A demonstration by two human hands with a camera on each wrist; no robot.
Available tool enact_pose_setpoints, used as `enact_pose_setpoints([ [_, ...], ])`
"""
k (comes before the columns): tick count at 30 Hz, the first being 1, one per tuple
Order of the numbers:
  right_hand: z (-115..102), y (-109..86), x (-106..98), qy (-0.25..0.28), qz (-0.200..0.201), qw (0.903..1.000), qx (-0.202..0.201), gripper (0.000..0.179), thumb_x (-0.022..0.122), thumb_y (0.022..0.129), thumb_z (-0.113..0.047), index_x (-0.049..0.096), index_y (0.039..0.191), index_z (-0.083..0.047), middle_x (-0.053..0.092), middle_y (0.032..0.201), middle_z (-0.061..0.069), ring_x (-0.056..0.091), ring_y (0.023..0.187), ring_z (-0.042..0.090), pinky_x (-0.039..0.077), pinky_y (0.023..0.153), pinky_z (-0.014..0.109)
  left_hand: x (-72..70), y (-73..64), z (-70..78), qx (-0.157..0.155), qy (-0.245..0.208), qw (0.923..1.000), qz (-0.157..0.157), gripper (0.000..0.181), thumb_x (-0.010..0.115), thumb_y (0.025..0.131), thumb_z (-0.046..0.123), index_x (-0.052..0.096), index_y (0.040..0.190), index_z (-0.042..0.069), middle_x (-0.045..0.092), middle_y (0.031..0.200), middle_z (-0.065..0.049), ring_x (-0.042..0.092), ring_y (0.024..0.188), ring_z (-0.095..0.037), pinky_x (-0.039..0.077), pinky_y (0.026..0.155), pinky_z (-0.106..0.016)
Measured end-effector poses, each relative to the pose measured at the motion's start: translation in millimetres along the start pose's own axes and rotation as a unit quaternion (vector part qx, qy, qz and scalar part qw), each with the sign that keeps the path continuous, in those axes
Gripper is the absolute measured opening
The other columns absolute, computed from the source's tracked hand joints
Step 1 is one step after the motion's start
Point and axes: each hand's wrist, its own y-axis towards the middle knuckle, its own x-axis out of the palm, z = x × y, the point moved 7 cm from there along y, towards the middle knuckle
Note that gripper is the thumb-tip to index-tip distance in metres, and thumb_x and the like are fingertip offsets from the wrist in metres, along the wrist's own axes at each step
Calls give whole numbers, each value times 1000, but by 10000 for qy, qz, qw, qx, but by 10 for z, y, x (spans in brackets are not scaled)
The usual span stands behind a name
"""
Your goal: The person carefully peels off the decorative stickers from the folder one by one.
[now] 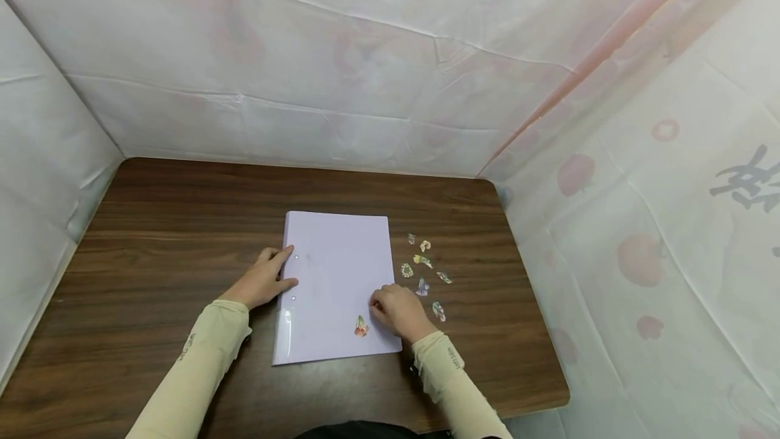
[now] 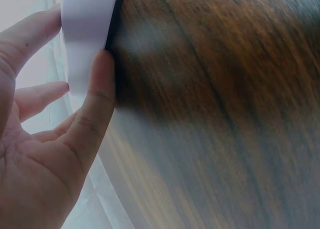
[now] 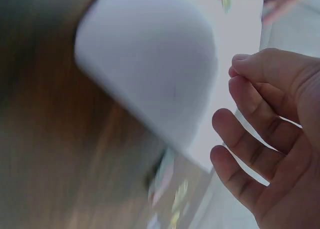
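Note:
A pale lilac binder [image 1: 341,256] lies closed on the wooden table. Along its left edge, fairly straight fingers of my left hand [image 1: 261,281] touch the spine [image 2: 87,39]. My right hand [image 1: 402,310] is over the cover's lower right part, fingers loosely bent and the thumb close to the index fingertip. No object shows between those fingertips in the right wrist view. Near the bottom of the cover sits a red and green flower-like sticker [image 1: 361,326]. Just right of the binder lie several small colourful cutouts, among them a purple one [image 1: 423,286] and a green ring-shaped one [image 1: 407,269].
The brown wooden table [image 1: 170,222] has rounded corners. Pale printed curtains [image 1: 305,73] hang behind it and on both sides. Another cutout [image 1: 439,311] lies close to my right wrist. The right wrist view is blurred.

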Motion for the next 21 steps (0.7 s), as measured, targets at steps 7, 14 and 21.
enact_pose_setpoints([
  [7, -293, 7, 105, -398, 144, 9983, -407, 5, 77, 86, -23, 75, 83, -19, 66, 78, -9, 59, 70, 10, 46, 60, 26, -19, -4, 8, -4, -1, 10000, 28, 77, 72, 95, 20, 29, 155, -4, 33, 142, -37, 46, 124, -50, 39, 99, -62],
  [14, -386, -1, 157, -918, 81, 9954, -249, 13, 74, 91, -24, 71, 78, -23, 65, 77, -9, 58, 71, 11, 42, 59, 27, -37, 11, 7, 44, 13, 10000, 28, 77, 71, 95, 20, 29, 155, -4, 33, 140, -37, 48, 122, -49, 41, 98, -61],
  [21, -383, -1, 211, -1007, -55, 9945, -295, 13, 70, 93, -24, 68, 80, -22, 64, 78, -8, 57, 72, 12, 41, 59, 27, -13, 17, 12, -19, 77, 10000, -23, 78, 72, 95, 21, 29, 155, -4, 32, 140, -37, 48, 121, -50, 40, 98, -62],
])
